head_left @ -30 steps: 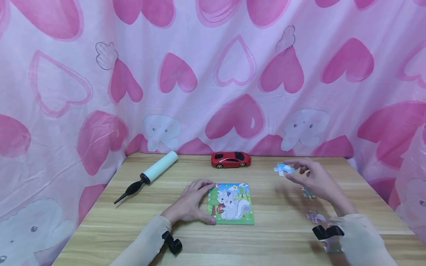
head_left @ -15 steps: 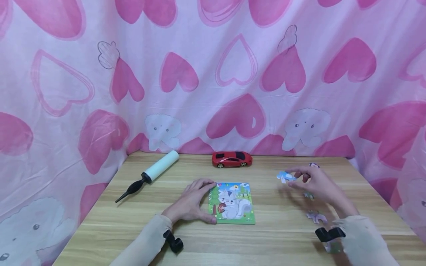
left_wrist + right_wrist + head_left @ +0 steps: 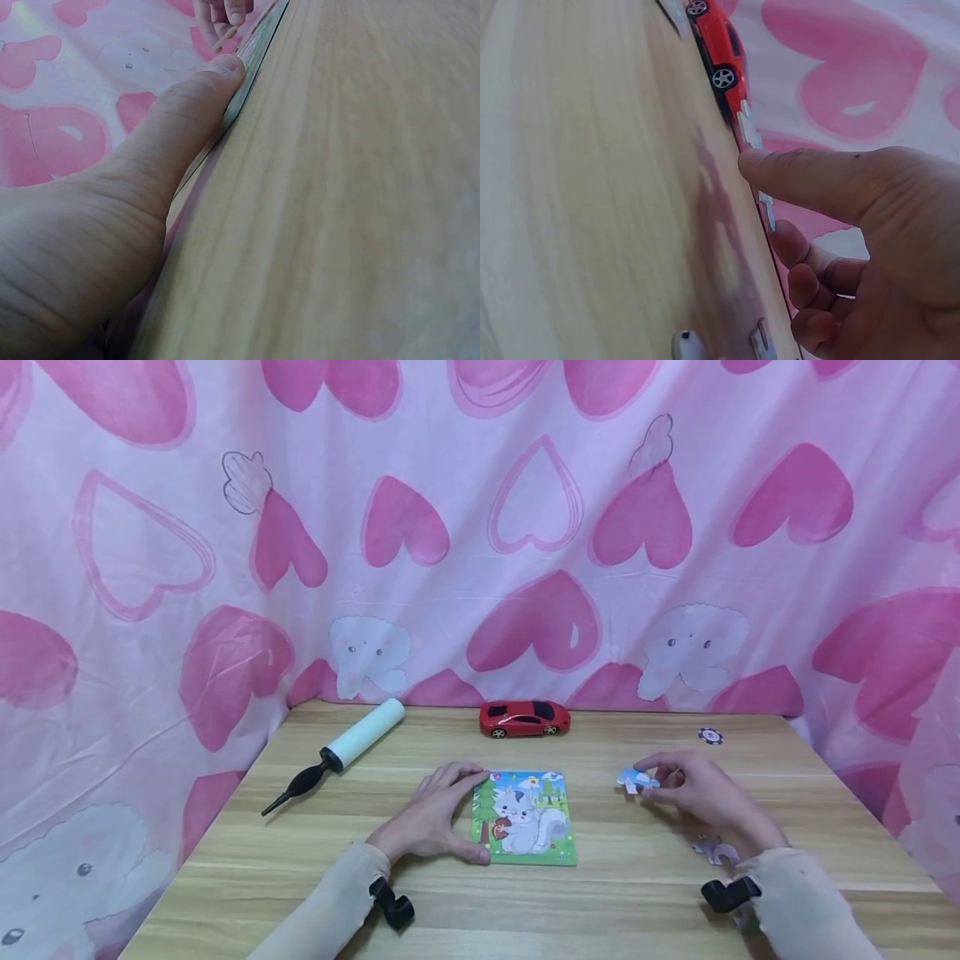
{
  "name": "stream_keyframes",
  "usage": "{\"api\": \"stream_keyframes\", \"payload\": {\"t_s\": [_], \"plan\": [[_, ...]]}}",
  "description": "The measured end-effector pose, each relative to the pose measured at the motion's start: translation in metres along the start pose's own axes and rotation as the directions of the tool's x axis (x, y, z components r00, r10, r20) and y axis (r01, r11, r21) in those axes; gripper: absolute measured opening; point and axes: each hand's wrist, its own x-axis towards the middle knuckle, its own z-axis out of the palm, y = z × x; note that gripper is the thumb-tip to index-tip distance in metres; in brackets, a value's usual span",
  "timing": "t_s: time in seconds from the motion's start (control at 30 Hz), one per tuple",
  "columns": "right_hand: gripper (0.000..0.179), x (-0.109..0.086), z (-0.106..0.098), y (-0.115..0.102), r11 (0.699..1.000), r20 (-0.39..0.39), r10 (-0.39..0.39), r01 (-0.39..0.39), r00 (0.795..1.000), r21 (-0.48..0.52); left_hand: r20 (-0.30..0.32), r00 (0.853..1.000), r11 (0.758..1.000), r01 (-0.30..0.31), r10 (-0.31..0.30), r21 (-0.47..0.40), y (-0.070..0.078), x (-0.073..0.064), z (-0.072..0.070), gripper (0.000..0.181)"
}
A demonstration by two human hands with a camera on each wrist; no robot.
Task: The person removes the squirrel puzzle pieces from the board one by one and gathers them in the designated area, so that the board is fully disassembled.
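Two hands: the left hand (image 3: pixel 427 817) had its grip spread wide along the left side of the squirrel picture board (image 3: pixel 528 827), which lay flat; the right hand (image 3: pixel 697 789) had a narrow grip, pinching a blue jigsaw piece (image 3: pixel 636 781) well apart from the board, to its right.
Near jigsaw piece: partly hidden (image 3: pixel 745 918) by the right sleeve (image 3: pixel 806 902); if that arm dipped, the cuff or black wrist device (image 3: pixel 729 895) could have dragged it.
Lilac jigsaw piece: beside the right wrist (image 3: pixel 722 852), where a low sweep of the forearm could have knocked it askew.
Squirrel board: seemingly steadied from one side only, so a shove from the right could have turned it.
Pinched piece: held at one end, so a slack thumb could have let it tip or drop; its shadow suggested it was raised.
Tabletop: pale wood grain (image 3: pixel 600 897), bearing a hand pump (image 3: pixel 348 747) at the left, a poker chip (image 3: pixel 711 737) at the far right and a red toy sports car (image 3: pixel 524 719) near the back edge.
Backdrop: pink fabric (image 3: pixel 465 468) with hearts and pale animal faces, creased, hanging behind and at both sides.
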Motion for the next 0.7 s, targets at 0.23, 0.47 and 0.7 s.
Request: {"api": "stream_keyframes", "payload": {"t_s": [0.23,0.47,0.7], "plan": [[0.047,0.0007,0.0058,0.0059,0.998,0.025,-0.007,0.008,1.0,-0.061,0.013,1.0,1.0,0.017,-0.017,-0.013,0.0014,-0.0009,-0.0004,0.126],[0.047,0.0016,0.0064,0.0057,0.997,0.031,-0.01,0.012,0.999,-0.078,0.005,1.0,1.0,0.002,-0.002,0.001,0.0009,0.0003,-0.0012,0.126],[0.049,0.0022,0.0064,0.0049,0.997,0.045,0.021,-0.018,0.999,-0.075,0.003,1.0,1.0,-0.001,0.001,0.0,-0.0002,0.0006,-0.0007,0.127]]}}
